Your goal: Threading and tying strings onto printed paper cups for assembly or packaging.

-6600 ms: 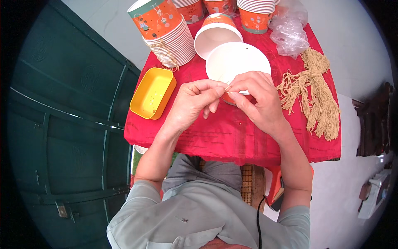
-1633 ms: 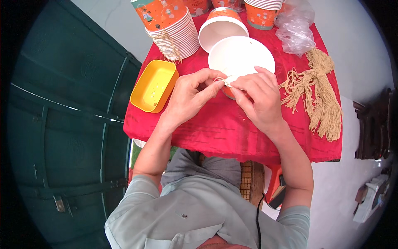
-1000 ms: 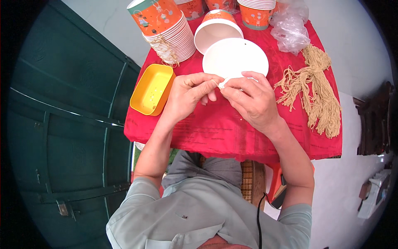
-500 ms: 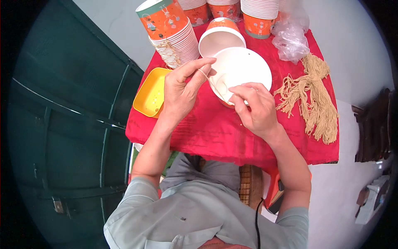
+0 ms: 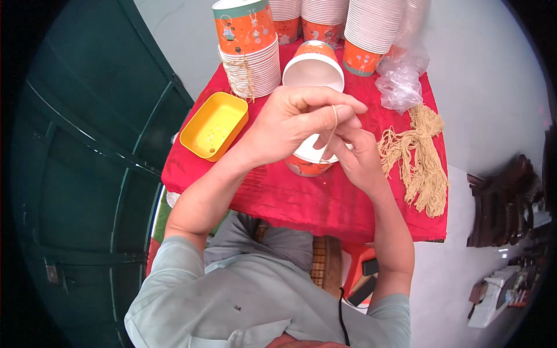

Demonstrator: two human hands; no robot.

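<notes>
A crumpled clear plastic bag lies on the red worktop, beside stacked orange cups.

Person in a pale grey-green shirt, seen from above

The shirt is light grey-green, with short sleeves ending above the elbows, so both forearms are bare. Its cloth lies in soft folds, and a small dark speck marks the chest. A thin black cord hangs down the shirt's right side. Grey trousers show just beyond the shirt's hem. The left hand and right hand are bare: no gloves, rings or watch visible.
</notes>
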